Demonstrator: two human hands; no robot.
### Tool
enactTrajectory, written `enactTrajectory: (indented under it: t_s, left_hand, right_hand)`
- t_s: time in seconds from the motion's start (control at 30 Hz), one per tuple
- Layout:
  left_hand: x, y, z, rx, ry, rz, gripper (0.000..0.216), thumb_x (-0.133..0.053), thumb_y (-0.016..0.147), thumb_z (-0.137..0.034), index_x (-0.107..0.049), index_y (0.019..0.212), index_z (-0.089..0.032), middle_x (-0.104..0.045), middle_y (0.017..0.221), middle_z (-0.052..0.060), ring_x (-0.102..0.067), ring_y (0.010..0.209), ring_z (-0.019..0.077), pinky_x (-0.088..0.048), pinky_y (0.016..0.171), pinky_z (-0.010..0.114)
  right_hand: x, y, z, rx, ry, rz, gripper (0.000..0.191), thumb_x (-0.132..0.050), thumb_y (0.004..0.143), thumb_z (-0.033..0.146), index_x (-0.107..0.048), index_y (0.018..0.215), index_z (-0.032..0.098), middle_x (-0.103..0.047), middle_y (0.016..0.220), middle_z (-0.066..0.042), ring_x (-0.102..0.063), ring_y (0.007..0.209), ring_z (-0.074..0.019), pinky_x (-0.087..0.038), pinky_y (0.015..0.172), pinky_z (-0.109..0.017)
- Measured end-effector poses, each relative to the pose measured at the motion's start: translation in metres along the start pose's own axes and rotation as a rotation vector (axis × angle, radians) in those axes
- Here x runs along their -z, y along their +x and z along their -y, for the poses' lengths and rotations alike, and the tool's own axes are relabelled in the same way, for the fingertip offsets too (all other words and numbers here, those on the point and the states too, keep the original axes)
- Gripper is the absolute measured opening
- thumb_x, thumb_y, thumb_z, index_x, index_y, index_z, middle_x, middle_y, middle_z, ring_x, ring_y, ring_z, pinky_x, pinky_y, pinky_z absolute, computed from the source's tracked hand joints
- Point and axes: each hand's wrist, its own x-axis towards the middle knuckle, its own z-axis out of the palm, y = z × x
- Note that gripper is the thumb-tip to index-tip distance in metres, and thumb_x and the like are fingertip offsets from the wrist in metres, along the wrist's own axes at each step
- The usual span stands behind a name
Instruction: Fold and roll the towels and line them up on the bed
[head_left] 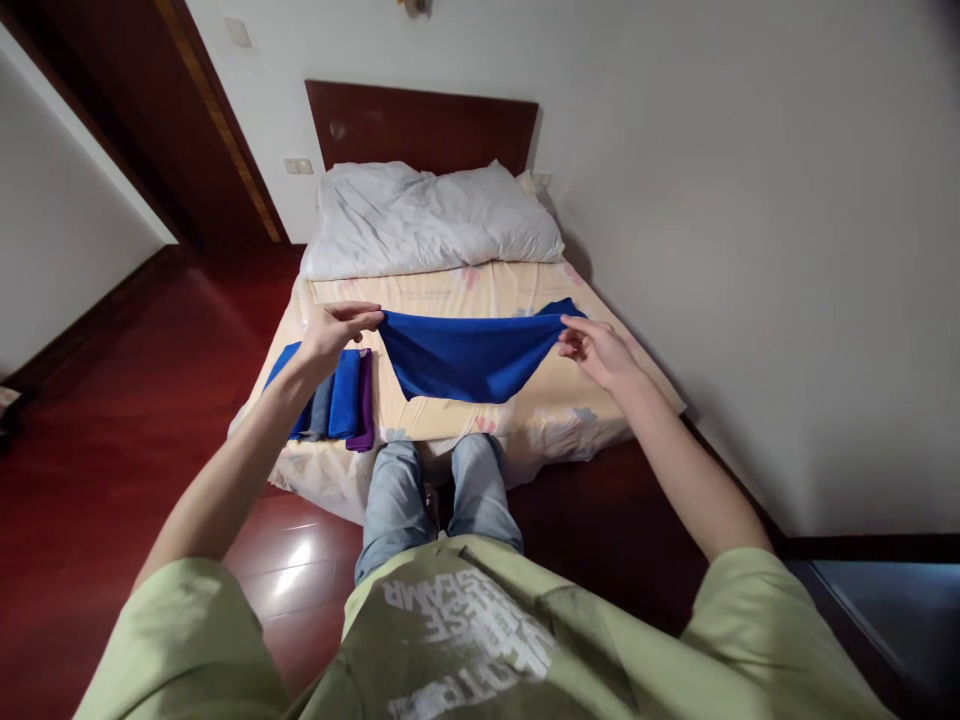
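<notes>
holds thin, royal-blue fabric cloth (469,362) directly between bare left hand (339,330) and bare right hand (598,350), caught by its upper corners in closed pinches, long axis crosswise over cream floral bed sheet (457,292), about equally near both.

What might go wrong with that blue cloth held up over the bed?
The blue cloth seems pinched only near the ends of its upper edge by the left hand and right hand, so an end might slip. The folded cloths lie near the front edge of the bed, so a nudge could push some off.
</notes>
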Motion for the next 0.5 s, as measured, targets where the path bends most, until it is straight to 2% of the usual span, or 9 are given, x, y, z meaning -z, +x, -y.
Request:
enactTrajectory:
  t_s: [0.13, 0.27, 0.5]
  left_hand:
    - [-0.003, -0.005, 0.000, 0.088, 0.019, 0.063, 0.044, -0.092, 0.059, -0.044, -0.080, 0.089, -0.013, -0.073, 0.078, 0.010, -0.070, 0.073, 0.0211, -0.044, 0.051, 0.024]
    - [-0.010, 0.008, 0.016, 0.164, 0.003, 0.052, 0.046, -0.093, 0.057, -0.044, -0.080, 0.089, -0.014, -0.073, 0.076, 0.009, -0.067, 0.067, 0.0184, -0.040, 0.048, 0.023]
    - [-0.021, 0.051, 0.065, 0.217, -0.016, -0.007, 0.053, -0.092, 0.055, -0.043, -0.079, 0.097, -0.014, -0.074, 0.077, 0.009, -0.067, 0.065, 0.0173, -0.038, 0.049, 0.023]
  right_hand:
    - [0.006, 0.001, -0.005, -0.066, 0.051, -0.024, 0.021, -0.085, 0.078, 0.028, -0.067, 0.075, 0.019, -0.073, 0.067, -0.001, -0.060, 0.048, -0.0083, -0.056, 0.051, -0.023]
    - [0.002, 0.018, -0.013, -0.121, 0.054, -0.011, 0.017, -0.084, 0.078, 0.026, -0.069, 0.079, 0.017, -0.076, 0.071, -0.005, -0.062, 0.050, -0.0104, -0.057, 0.051, -0.022]
    - [-0.016, 0.090, -0.047, -0.207, 0.038, -0.025, 0.016, -0.082, 0.080, 0.021, -0.067, 0.080, 0.015, -0.078, 0.072, -0.006, -0.067, 0.052, -0.0120, -0.059, 0.054, -0.023]
